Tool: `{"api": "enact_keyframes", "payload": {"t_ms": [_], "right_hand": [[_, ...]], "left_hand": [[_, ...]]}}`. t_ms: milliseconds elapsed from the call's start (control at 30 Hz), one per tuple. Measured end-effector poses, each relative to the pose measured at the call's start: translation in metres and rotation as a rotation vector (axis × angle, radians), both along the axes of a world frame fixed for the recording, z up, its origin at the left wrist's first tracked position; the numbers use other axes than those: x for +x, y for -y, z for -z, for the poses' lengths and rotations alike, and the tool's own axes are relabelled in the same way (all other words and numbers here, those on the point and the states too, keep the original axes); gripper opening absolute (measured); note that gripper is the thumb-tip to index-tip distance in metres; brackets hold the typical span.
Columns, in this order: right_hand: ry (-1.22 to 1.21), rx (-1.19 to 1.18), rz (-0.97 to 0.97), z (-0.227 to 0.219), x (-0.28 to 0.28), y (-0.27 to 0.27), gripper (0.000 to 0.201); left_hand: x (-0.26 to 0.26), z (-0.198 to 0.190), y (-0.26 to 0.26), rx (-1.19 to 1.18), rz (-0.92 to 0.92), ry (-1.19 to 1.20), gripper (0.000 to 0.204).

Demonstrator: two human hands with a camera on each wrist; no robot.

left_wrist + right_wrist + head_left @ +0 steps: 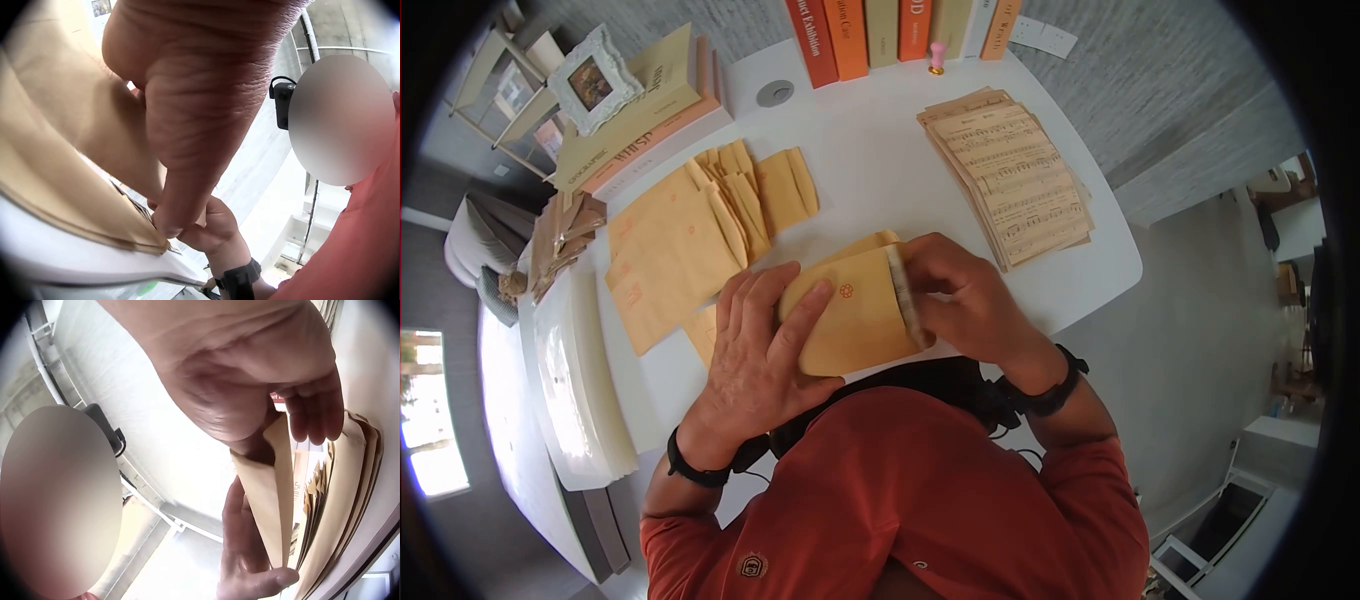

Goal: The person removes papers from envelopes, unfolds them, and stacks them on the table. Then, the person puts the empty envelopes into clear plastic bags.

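A tan paper envelope (855, 318) with a small red print lies tilted between both hands, its open end toward the right. The left hand (750, 350) grips its left side, fingers over the face and thumb near the lower edge. At the open end is the right hand (975, 305), its fingers bent around the mouth. In the right wrist view the envelope (265, 494) gapes, and the right hand's (250, 381) thumb goes inside it; the left hand (250, 556) holds it from below. The left wrist view shows the left hand (200, 106) large over tan paper.
Several tan envelopes (670, 240) are piled at the left, near brown packets (565, 235) and clear plastic sleeves (580, 380). Sheet-music papers (1010, 180) lie at the right. Upright books (845, 35), a pink stamp (937, 58) and stacked books with a frame (593, 82) stand behind.
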State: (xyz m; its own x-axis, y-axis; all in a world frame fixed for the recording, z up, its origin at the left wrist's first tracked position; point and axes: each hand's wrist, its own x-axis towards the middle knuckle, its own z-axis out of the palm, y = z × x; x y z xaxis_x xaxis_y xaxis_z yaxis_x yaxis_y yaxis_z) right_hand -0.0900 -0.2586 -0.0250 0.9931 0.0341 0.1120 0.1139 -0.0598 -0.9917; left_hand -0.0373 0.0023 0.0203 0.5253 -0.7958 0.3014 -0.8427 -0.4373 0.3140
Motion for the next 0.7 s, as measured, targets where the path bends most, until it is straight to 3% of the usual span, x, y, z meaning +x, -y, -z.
{"api": "enact_keyframes", "payload": {"t_ms": [100,167,333,433,500,633,700], "right_hand": [[-0.106,0.316,0.036,0.003,0.000,0.023,0.020],[-0.136,0.686,0.093,0.002,-0.003,0.040,0.023],[-0.092,0.867,0.251,0.004,0.002,0.052,0.028],[-0.112,0.914,0.143,0.008,0.003,0.044,0.028],[-0.171,0.969,0.077,0.019,0.006,0.043,0.028],[-0.302,0.917,0.110,0.013,0.009,0.020,0.023],[-0.285,0.658,0.179,0.013,0.011,0.010,0.019]], "left_hand": [[0.009,-0.020,-0.022,0.125,-0.062,-0.005,0.110],[0.021,-0.031,-0.041,0.200,-0.114,0.012,0.112],[0.068,-0.048,-0.077,0.292,-0.294,0.089,0.114],[0.071,-0.040,-0.072,0.284,-0.369,0.179,0.110],[0.056,-0.036,-0.058,0.160,-0.142,0.176,0.105],[0.032,-0.025,-0.021,0.001,0.149,0.175,0.059],[0.031,-0.020,-0.017,-0.052,0.205,0.198,0.039]]}}
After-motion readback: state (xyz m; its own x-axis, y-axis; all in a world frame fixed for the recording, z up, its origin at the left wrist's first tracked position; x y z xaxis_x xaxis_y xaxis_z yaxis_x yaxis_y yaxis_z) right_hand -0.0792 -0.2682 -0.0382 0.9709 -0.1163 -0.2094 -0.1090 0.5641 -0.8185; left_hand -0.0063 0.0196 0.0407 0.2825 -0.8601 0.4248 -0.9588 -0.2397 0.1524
